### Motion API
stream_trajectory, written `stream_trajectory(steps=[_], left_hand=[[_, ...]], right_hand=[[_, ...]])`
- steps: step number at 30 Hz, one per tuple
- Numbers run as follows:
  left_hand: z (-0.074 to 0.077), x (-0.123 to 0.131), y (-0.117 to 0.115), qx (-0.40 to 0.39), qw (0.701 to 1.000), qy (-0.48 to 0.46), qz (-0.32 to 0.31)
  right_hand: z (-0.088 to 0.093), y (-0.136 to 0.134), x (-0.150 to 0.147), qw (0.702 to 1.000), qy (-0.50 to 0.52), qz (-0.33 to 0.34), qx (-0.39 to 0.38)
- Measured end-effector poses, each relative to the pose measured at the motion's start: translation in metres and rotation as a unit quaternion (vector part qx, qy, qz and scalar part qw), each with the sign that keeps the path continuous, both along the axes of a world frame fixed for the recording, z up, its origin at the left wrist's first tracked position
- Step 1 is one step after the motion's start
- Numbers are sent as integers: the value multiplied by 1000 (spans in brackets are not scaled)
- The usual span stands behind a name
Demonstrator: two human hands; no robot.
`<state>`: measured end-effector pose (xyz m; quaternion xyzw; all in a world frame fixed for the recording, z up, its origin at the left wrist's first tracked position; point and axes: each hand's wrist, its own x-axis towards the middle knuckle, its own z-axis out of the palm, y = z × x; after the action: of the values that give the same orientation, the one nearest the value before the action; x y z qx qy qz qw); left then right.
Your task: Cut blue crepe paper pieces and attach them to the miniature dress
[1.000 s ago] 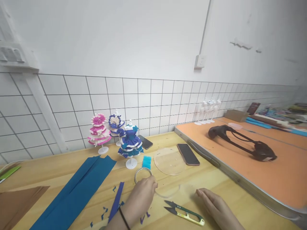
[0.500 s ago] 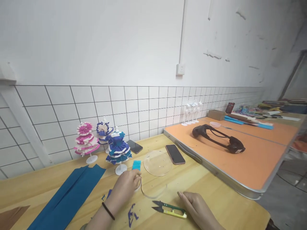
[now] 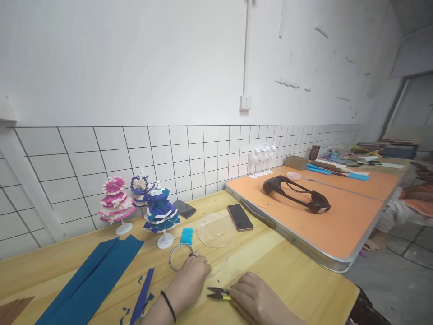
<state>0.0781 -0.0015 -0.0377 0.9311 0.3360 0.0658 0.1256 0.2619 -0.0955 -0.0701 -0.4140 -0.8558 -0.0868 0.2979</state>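
My left hand [image 3: 193,276] rests low over the table with its fingers curled closed; what they pinch, if anything, is hidden. Just behind it lies a roll of clear tape [image 3: 170,259], partly covered by the fingers. My right hand [image 3: 254,295] is closed over the handles of the thread snips [image 3: 216,292], whose dark blades point left toward my left hand. A dark blue strip [image 3: 142,293] and small blue scraps lie left of my left wrist. Beyond the tape sit a bright blue piece [image 3: 186,235] and a clear round disc [image 3: 216,230].
Little dress stands in pink [image 3: 117,205] and blue [image 3: 162,214] are at the back left, near folded teal fabric [image 3: 91,280]. Two phones [image 3: 240,217] lie toward the wall. A black headset-like device [image 3: 297,194] sits on the raised orange table [image 3: 287,221]. Someone sits far right.
My left hand has moved right, and the tape roll now lies flat behind it. My right hand has come left onto the snips' handles. The view has turned slightly right.
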Motion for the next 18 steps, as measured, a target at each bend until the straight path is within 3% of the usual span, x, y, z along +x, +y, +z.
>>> stream_trajectory(steps=[3, 9, 13, 18], left_hand=[[-2, -6, 8, 10, 1000, -19, 4], [-6, -13, 14, -14, 996, -86, 21], [-10, -13, 17, -36, 984, -161, 62], [-13, -19, 27, -86, 957, -252, 118]], right_hand=[[-8, 2, 4, 999, 8, -18, -34], [-19, 1, 12, 978, 133, -107, -119], [-12, 1, 9, 954, 199, -150, -165], [1, 18, -12, 917, 247, -150, -274]])
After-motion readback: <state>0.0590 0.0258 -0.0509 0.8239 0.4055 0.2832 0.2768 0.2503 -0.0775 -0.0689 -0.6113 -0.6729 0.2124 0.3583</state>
